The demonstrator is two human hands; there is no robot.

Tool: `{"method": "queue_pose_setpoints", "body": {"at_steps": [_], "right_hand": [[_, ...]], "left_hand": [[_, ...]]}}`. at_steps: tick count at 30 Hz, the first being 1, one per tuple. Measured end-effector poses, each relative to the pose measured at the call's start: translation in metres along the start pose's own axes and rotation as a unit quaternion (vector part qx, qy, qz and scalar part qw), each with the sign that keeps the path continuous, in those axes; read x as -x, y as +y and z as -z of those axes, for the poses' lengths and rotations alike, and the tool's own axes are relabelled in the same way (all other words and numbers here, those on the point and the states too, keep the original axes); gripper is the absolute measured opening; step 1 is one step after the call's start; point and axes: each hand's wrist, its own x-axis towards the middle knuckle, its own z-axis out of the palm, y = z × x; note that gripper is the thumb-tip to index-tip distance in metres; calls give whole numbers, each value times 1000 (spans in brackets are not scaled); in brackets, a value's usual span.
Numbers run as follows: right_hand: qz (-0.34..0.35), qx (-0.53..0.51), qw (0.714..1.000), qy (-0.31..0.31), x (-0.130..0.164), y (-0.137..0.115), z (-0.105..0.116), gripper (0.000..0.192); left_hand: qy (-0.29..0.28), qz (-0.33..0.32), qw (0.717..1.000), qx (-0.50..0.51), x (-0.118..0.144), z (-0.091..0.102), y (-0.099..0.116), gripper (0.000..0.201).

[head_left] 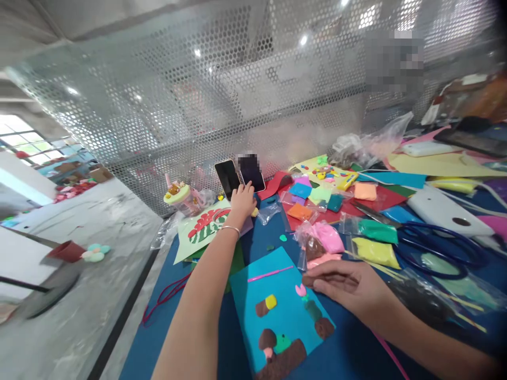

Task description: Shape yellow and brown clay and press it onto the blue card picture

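The left hand (242,200) reaches far across the blue bench (348,353), fingers curled against a black smartphone (251,172) propped upright beyond the turquoise clay-decorated card (283,311). The right hand (348,287) rests half-open at the card's right edge, fingertips touching a small pink clay piece (301,290), holding nothing.

Blue-handled scissors (431,243) lying right among bagged clay pieces (374,252), a pink cup (182,198) standing left by the perforated metal screen (222,105), a red cord (164,298) trailing below.

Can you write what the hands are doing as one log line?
left hand: touching phone | right hand: resting at blue card edge, near pink clay piece
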Motion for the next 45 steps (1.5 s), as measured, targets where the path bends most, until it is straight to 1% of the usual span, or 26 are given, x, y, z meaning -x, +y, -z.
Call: {"method": "queue_pose_setpoints", "body": {"at_steps": [3, 5, 7, 9, 10, 12, 15, 16, 17, 18, 19, 21, 23, 25, 27, 29, 30, 32, 34, 36, 39, 41, 43, 45], "right_hand": [[-11, -19, 1000, 21, 1, 1, 0, 17], [-24, -17, 999, 27, 1, 1, 0, 20], [-28, -9, 999, 33, 2, 0, 0, 23], [-27, -8, 999, 39, 2, -1, 1, 26], [-26, -10, 999, 43, 2, -1, 1, 27], [-24, -16, 999, 42, 2, -1, 2, 26], [-18, -24, 999, 32, 1, 2, 5, 28], [-13, -26, 999, 33, 0, 3, 5, 31], [-9, -26, 999, 36, 0, 5, 6, 34], [-4, -26, 999, 37, 0, 6, 6, 37], [-2, -24, 999, 36, 0, 6, 6, 39], [-9, -16, 1000, 13, 2, 7, 5, 42], [-20, -2, 1000, -15, 5, 6, 3, 43], [-25, 12, 999, -31, 8, 4, 1, 42], [-22, 22, 999, -38, 10, 1, -1, 38], [-15, 25, 999, -42, 12, -1, -1, 32], [-10, 27, 999, -43, 12, -2, -1, 29], [-4, 35, 999, -38, 13, -3, -1, 24], [-10, 48, 998, -31, 14, -2, -1, 21], [-24, 50, 998, -25, 14, -1, -2, 20], [-36, 37, 998, -19, 15, 0, -4, 20], [-30, 32, 999, -14, 16, 0, -5, 19], [-18, 31, 999, -11, 16, 1, -6, 20], [-13, 35, 999, -11, 16, 2, -5, 21]], "left_hand": [[-2, 12, 1000, 1, -5, 0, -3, 37], [-2, 18, 1000, 15, -7, 6, -3, 37], [1, 18, 999, 39, -7, 16, 3, 36], [8, 8, 997, 78, 1, 31, 18, 31], [11, -3, 995, 104, 9, 41, 29, 25], [11, -34, 986, 164, 34, 63, 55, 22], [-10, -91, 964, 249, 89, 93, 93, 16], [-15, -112, 953, 281, 108, 100, 102, 17], [-16, -140, 929, 343, 126, 105, 109, 23], [-7, -152, 914, 377, 141, 107, 113, 32], [-1, -152, 913, 378, 154, 107, 115, 33], [31, -146, 923, 355, 171, 102, 115, 27], [59, -145, 930, 333, 179, 94, 113, 21], [74, -145, 928, 335, 183, 89, 112, 19], [81, -141, 924, 347, 185, 89, 112, 18], [72, -124, 918, 370, 187, 93, 113, 17], [57, -102, 915, 386, 188, 95, 114, 18], [12, -29, 906, 422, 190, 99, 115, 20], [-38, 49, 884, 462, 191, 100, 117, 17], [-64, 107, 849, 513, 192, 98, 118, 10], [-61, 162, 791, 587, 193, 91, 121, 8], [-53, 186, 760, 621, 193, 88, 123, 8], [-50, 196, 741, 640, 192, 87, 125, 8], [-55, 194, 740, 642, 192, 86, 126, 10]]}}
